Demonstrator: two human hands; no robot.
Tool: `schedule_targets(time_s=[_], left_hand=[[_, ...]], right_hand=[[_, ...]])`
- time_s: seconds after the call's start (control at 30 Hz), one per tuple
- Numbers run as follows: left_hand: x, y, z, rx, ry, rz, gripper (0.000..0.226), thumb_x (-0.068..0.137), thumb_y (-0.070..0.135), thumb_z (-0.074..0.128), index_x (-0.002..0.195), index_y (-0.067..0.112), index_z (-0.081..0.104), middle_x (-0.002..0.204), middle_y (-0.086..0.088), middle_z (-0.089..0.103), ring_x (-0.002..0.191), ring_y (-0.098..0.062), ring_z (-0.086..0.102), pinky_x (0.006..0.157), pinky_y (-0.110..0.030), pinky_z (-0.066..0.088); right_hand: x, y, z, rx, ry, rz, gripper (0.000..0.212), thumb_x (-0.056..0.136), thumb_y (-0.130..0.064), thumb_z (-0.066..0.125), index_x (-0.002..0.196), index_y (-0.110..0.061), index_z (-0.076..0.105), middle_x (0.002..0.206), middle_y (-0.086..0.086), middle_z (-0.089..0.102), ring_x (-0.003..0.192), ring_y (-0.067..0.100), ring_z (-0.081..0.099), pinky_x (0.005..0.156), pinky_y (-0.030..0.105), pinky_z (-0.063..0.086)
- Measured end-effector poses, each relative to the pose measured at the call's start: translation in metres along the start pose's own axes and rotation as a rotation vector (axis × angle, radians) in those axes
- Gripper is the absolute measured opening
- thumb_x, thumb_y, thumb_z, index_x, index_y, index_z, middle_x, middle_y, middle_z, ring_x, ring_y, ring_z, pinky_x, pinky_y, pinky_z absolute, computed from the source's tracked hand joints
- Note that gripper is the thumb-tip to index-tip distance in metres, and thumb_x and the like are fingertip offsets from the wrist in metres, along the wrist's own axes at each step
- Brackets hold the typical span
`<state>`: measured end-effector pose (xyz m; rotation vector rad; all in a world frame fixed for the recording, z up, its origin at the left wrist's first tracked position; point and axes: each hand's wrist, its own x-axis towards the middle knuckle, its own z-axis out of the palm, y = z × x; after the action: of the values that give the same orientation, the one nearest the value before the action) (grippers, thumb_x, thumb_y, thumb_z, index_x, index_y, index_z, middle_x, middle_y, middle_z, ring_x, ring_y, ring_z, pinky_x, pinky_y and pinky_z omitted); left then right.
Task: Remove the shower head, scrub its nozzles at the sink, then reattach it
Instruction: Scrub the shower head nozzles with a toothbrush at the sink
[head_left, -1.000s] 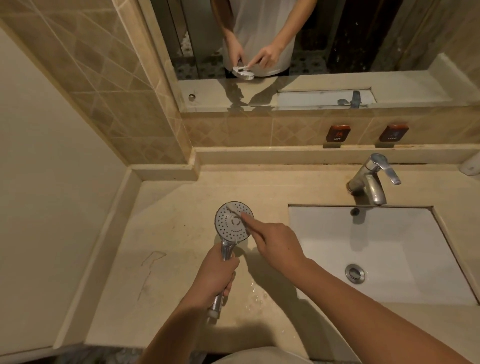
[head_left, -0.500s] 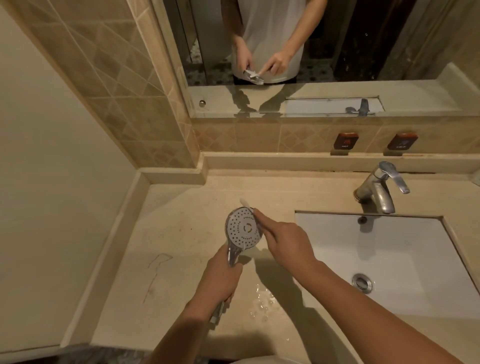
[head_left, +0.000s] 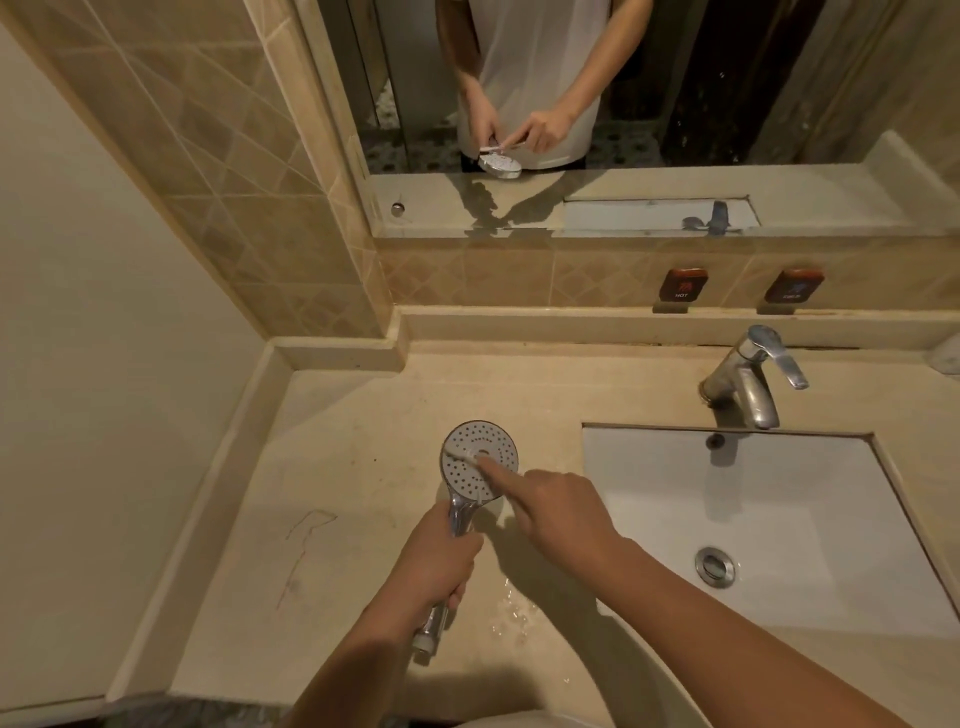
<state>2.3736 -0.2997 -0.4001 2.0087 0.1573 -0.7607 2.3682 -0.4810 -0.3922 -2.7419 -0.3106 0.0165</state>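
Note:
A chrome shower head (head_left: 470, 475) with a round grey nozzle face is held above the beige countertop (head_left: 363, 447), left of the sink (head_left: 779, 519). My left hand (head_left: 431, 569) grips its handle, and the handle's end sticks out below my fist. My right hand (head_left: 558, 506) holds a thin white brush (head_left: 460, 456) with the index finger stretched along it. The brush tip lies across the nozzle face, left of its centre.
A chrome tap (head_left: 748, 379) stands behind the white basin, whose drain (head_left: 716, 566) is open. Water is spilled on the counter (head_left: 511, 613) near the front edge. A mirror (head_left: 623, 104) and tiled wall rise behind; hot and cold signs (head_left: 683, 288) sit below.
The brush has swept from the upper right rim across to the left-centre of the nozzle face. The shower head has turned a little to face upward more squarely.

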Motion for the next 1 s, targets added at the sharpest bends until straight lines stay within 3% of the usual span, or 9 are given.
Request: schedule_targets(time_s=[0.1,0.33,0.53,0.77,0.93,1.0], left_hand=[[-0.001,0.003,0.0,-0.006,-0.013,-0.01,0.011,0.096,0.011,0.054,0.099,0.021,0.052,0.061,-0.008,0.055,0.036,-0.013,0.046,0.039,-0.024,0.041],[-0.006,0.002,-0.001,-0.04,-0.027,-0.032,0.005,0.097,0.01,0.056,0.102,0.011,0.053,0.064,-0.01,0.053,0.036,-0.013,0.043,0.038,-0.024,0.039],[-0.005,0.0,0.0,-0.056,-0.054,-0.007,0.012,0.098,0.008,0.054,0.108,0.013,0.057,0.058,-0.006,0.052,0.036,-0.013,0.043,0.038,-0.024,0.039],[-0.001,0.003,0.003,-0.092,-0.065,-0.023,0.009,0.098,0.011,0.058,0.097,0.02,0.056,0.055,-0.003,0.05,0.036,-0.013,0.042,0.037,-0.023,0.039],[-0.005,-0.001,0.001,-0.105,-0.073,-0.044,0.019,0.099,0.009,0.057,0.103,0.027,0.059,0.055,-0.001,0.052,0.038,-0.011,0.044,0.038,-0.023,0.041],[-0.005,-0.001,0.0,-0.108,-0.074,-0.05,0.017,0.099,0.01,0.057,0.103,0.026,0.059,0.055,-0.001,0.051,0.038,-0.01,0.044,0.038,-0.022,0.04]], right_hand=[[0.007,0.004,0.001,0.03,0.071,0.156,0.054,0.101,-0.031,0.043,0.15,-0.048,0.027,0.079,0.005,0.067,0.065,0.025,0.061,0.053,0.03,0.034],[0.006,0.003,0.002,0.089,0.107,0.238,0.052,0.103,-0.032,0.043,0.149,-0.051,0.027,0.069,0.002,0.063,0.054,0.018,0.047,0.05,0.028,0.031],[-0.008,-0.014,0.01,0.095,-0.082,-0.039,0.058,0.098,-0.028,0.044,0.149,-0.049,0.028,0.082,0.005,0.068,0.068,0.026,0.062,0.057,0.032,0.045],[-0.001,-0.006,0.002,0.09,0.056,0.21,0.052,0.103,-0.031,0.039,0.151,-0.048,0.024,0.079,0.005,0.066,0.065,0.023,0.06,0.055,0.032,0.043],[-0.021,-0.017,0.013,0.085,-0.079,0.006,0.059,0.101,-0.028,0.044,0.15,-0.049,0.021,0.079,0.004,0.064,0.067,0.024,0.061,0.055,0.029,0.037],[-0.017,-0.009,0.01,0.075,-0.023,0.026,0.059,0.101,-0.028,0.045,0.149,-0.051,0.02,0.076,0.004,0.064,0.064,0.024,0.059,0.054,0.029,0.036]])
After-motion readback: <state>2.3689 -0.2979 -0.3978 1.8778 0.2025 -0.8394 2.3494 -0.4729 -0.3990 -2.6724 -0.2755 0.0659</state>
